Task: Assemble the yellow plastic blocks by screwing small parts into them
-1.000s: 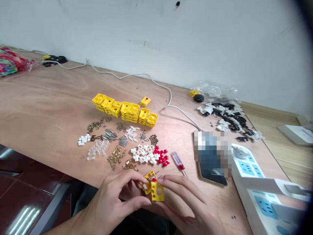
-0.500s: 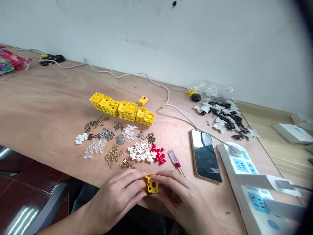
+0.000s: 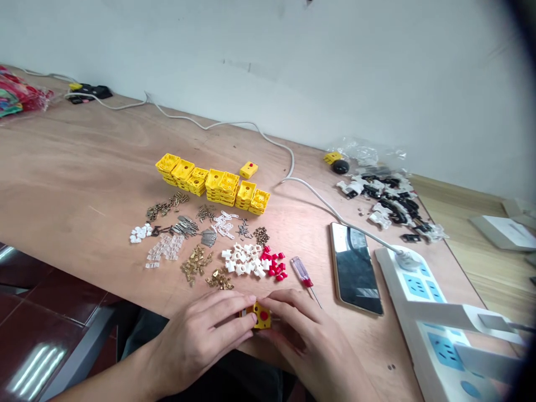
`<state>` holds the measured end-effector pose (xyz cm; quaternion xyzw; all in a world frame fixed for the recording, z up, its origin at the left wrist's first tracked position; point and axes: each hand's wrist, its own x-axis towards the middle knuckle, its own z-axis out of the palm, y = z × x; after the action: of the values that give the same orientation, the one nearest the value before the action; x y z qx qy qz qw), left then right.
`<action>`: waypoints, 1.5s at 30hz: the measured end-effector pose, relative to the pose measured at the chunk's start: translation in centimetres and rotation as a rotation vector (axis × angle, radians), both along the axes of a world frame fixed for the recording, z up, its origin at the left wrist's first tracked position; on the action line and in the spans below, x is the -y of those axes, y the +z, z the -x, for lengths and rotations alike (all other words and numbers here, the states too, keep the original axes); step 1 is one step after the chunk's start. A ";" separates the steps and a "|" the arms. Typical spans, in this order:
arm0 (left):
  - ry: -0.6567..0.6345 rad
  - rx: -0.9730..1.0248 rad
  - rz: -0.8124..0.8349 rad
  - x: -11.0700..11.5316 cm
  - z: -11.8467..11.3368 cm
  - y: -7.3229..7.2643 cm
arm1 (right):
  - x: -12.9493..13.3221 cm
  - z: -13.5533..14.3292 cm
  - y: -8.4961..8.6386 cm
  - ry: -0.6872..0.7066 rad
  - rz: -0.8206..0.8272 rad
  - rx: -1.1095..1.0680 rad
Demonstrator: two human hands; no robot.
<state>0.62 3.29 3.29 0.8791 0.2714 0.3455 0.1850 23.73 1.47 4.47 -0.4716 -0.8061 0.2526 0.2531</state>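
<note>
My left hand (image 3: 209, 332) and my right hand (image 3: 307, 335) hold a small yellow plastic housing (image 3: 264, 322) between their fingertips at the table's front edge. A red button fills the round hole in its face. My left fingers press against its left side and partly cover it. The right fingers grip its top and right side; the right thumb is mostly hidden. Just beyond my hands lie white plastic sleeves (image 3: 243, 261), red buttons (image 3: 275, 264) and brass terminals (image 3: 220, 279). A screwdriver (image 3: 301, 272) with a clear and red handle lies past my right hand.
Stacked yellow housings (image 3: 221, 187) stand in a row mid-table, with one closed yellow box (image 3: 248, 170) behind. Small screws, metal strips and clear pieces (image 3: 165, 247) lie in piles. A phone (image 3: 355, 271), a power strip (image 3: 412, 312) and black-and-white parts (image 3: 387, 201) are at right.
The red button now shows fully in the housing's hole, where it looked darker and recessed before. My left fingers have shifted slightly over the housing's face. The camera view has moved a little.
</note>
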 end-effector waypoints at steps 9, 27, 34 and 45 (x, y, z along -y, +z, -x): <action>0.003 -0.019 -0.127 -0.2 0.4 0.0 | -0.2 0.3 0.9 0.020 0.002 0.130; 0.021 -0.029 -0.179 0.0 -0.1 -0.8 | -0.9 1.6 1.2 0.012 -0.019 0.280; 0.029 -0.074 -0.232 0.4 0.1 -1.0 | -2.9 -2.1 4.1 -0.127 -0.161 0.346; 0.016 -0.216 -0.300 -0.1 -0.3 -0.5 | -5.5 -4.4 1.7 -0.123 -0.039 0.476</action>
<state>0.97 3.37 2.74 0.9265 0.2421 0.2873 0.0189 28.16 6.98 6.20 -0.5609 -0.8176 0.1030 0.0802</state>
